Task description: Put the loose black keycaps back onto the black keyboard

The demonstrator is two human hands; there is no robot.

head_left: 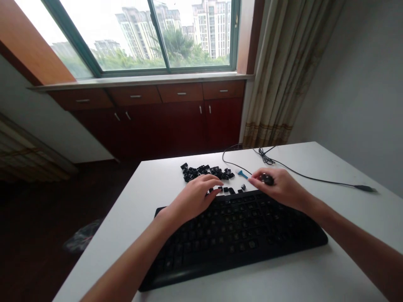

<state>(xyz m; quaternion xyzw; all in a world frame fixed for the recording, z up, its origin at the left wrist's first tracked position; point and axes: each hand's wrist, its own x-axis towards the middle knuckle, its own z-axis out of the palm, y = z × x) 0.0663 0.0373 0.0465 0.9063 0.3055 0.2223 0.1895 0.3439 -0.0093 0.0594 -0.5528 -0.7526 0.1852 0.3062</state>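
Note:
A black keyboard [239, 235] lies on the white table [315, 277] in front of me. My left hand [193, 199] rests over its far left edge, fingers curled down onto loose black keycaps [204, 172] scattered just behind the keyboard. My right hand [280, 186] hovers over the far right edge, fingers closed round a small dark round object [267, 179]. A small blue tool [243, 173] lies on the table between the keycap pile and my right hand.
A black cable [315, 178] runs from the table's back edge to a plug at the right. Beyond the table stand dark red cabinets [163, 117] under a window, with a curtain [283, 75] at the right.

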